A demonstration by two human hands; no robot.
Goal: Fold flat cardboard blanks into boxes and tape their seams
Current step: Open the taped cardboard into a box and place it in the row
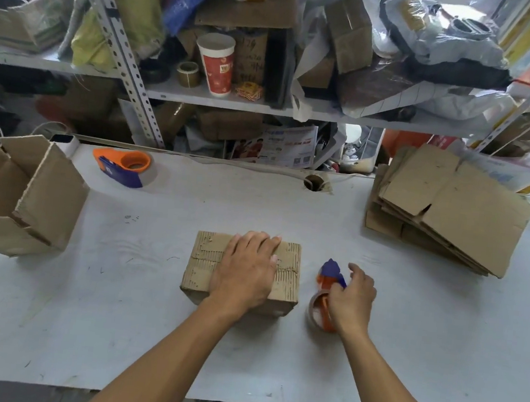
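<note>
A small folded cardboard box (205,260) sits on the white table (145,335) in front of me, flaps closed on top. My left hand (246,271) lies flat on those flaps, pressing them down. Just right of the box stands an orange and blue tape dispenser (326,292) with a roll of clear tape. My right hand (353,297) is wrapped around it, gripping its handle. A stack of flat cardboard blanks (449,207) lies at the table's far right.
A second orange and blue tape dispenser (123,166) rests at the back left. An open assembled box (22,195) lies tipped at the left edge. A cable hole (314,183) sits at the table's back. Cluttered metal shelves (202,96) rise behind.
</note>
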